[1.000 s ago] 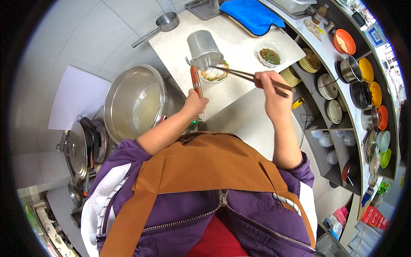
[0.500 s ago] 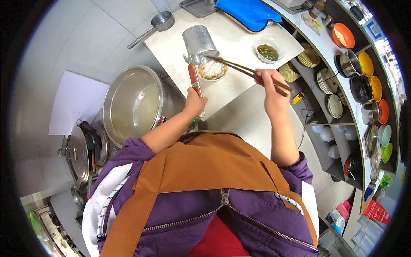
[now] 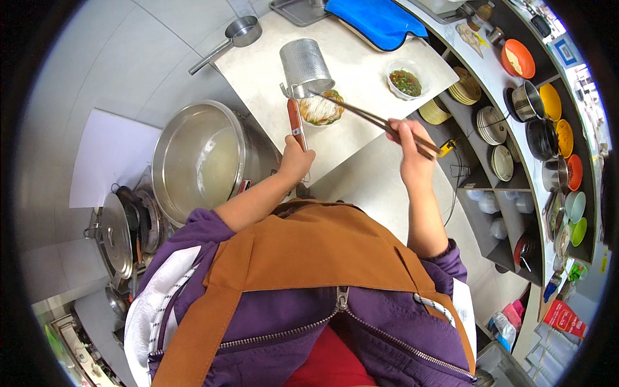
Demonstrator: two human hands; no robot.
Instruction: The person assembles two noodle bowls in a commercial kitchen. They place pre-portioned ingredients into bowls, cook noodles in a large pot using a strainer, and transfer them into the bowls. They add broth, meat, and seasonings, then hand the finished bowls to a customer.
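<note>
My left hand (image 3: 296, 159) is closed round the wooden handle of a deep metal noodle strainer (image 3: 305, 64). The strainer lies tipped, its open end over a bowl of pale noodles (image 3: 322, 109) with some broth and greens showing at the rim. In my right hand (image 3: 412, 151) is a pair of dark chopsticks (image 3: 374, 118), their tips at the strainer's mouth just above the noodles. To the right on the white table (image 3: 361, 80) stands a clear bowl of broth with chopped greens (image 3: 405, 79), touched by neither hand.
A large steel pot (image 3: 201, 164) with cloudy liquid stands left of the table. A long-handled saucepan (image 3: 243, 31) sits at the table's far left corner. A blue cloth-like cover (image 3: 380, 22) lies at the back. Shelves with stacked plates (image 3: 493, 124) and coloured bowls (image 3: 518, 59) line the right.
The strainer's mouth has lifted and shifted slightly right, and more of the noodles in the bowl show. My right hand has moved a little lower with the chopsticks.
</note>
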